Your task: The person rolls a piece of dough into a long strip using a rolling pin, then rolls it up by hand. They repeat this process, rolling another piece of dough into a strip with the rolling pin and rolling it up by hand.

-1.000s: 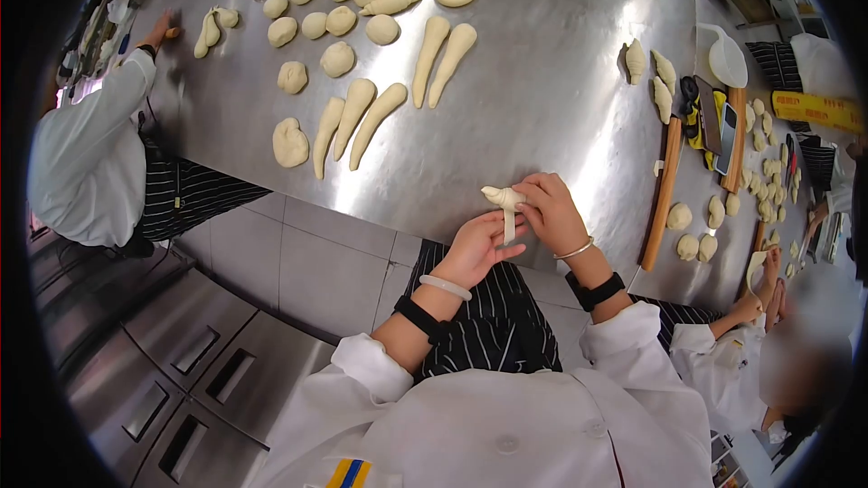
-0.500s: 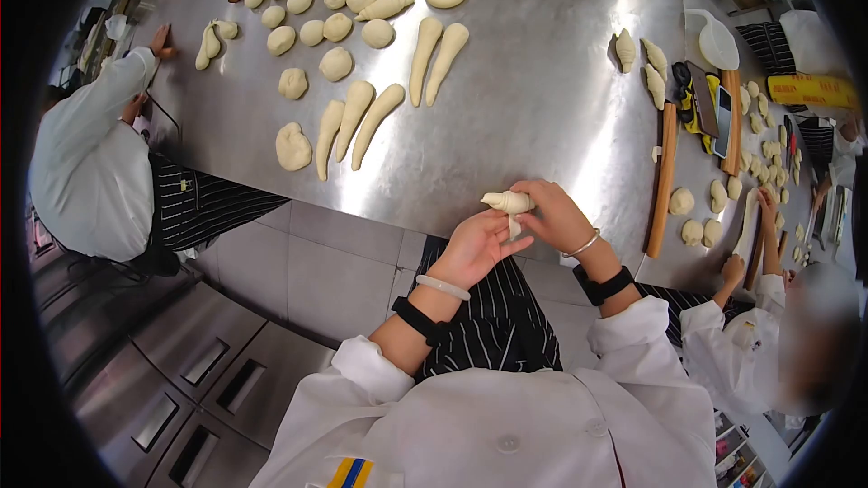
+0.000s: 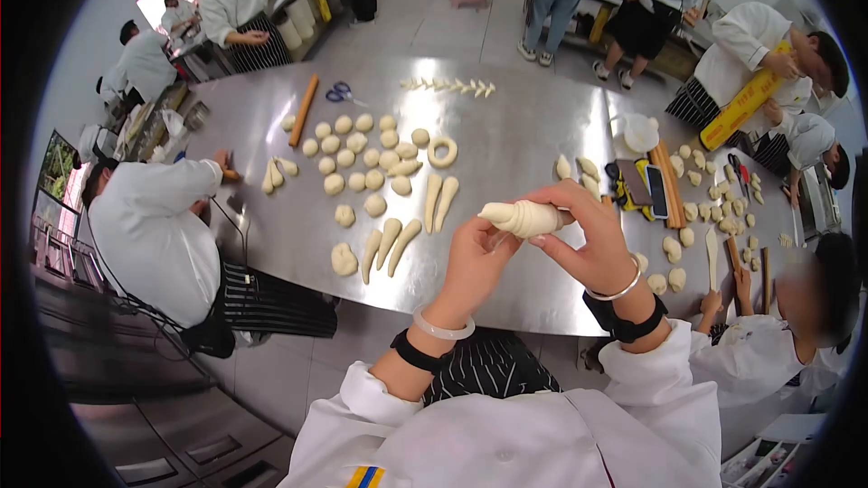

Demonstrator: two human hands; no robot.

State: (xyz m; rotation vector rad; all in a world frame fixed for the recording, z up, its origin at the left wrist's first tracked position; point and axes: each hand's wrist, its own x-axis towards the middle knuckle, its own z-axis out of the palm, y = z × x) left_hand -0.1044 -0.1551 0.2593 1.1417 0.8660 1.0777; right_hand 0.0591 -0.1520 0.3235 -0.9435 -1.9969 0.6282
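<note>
A pale rolled dough [image 3: 523, 217], wound in ridged layers like a croissant with a pointed left end, is held up between my two hands above the table's near edge. My left hand [image 3: 475, 260] supports its left end from below, most of those fingertips being hidden behind it. Around the right end, my right hand [image 3: 589, 237] is closed, thumb on the near side and fingers on the far side. Beyond my left hand lie tapered dough strips [image 3: 390, 244], several round dough pieces [image 3: 373, 205] and a dough ring [image 3: 442, 152].
The steel table [image 3: 515, 140] carries a rolling pin [image 3: 305, 111], blue-handled scissors [image 3: 339, 92] and a braided dough strip [image 3: 449, 87]. To the right are a phone [image 3: 656, 192] and a white bowl [image 3: 641, 133]. Co-workers stand at left [image 3: 154, 235] and right [image 3: 759, 352].
Both hands have lifted the dough roll higher, and the loose tail that hung below it no longer shows. My view has tilted up, bringing the far room into sight.
</note>
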